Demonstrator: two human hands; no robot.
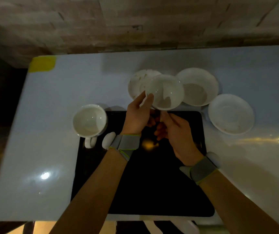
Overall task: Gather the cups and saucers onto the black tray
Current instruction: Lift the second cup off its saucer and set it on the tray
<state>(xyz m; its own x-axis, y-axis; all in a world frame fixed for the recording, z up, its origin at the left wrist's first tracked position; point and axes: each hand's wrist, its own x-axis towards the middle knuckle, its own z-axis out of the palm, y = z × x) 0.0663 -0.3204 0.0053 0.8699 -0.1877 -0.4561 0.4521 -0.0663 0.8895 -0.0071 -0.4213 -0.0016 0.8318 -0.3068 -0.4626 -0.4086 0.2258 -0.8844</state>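
A white cup [166,92] is held in the air above the far edge of the black tray [145,183]. My left hand [139,114] grips its rim on the left, thumb inside. My right hand [172,127] is under the cup, near its handle, which is hidden. A second white cup [89,120] stands on the tray's far left corner, handle toward me. Three white saucers lie on the table beyond the tray: one [138,83] partly behind the held cup, one [199,86] in the middle, one [230,114] at the right.
The white table [42,149] runs to a brick wall [135,22] at the back. A yellow tape patch [42,64] marks the far left corner. The table's left and near edges drop off to a dark floor.
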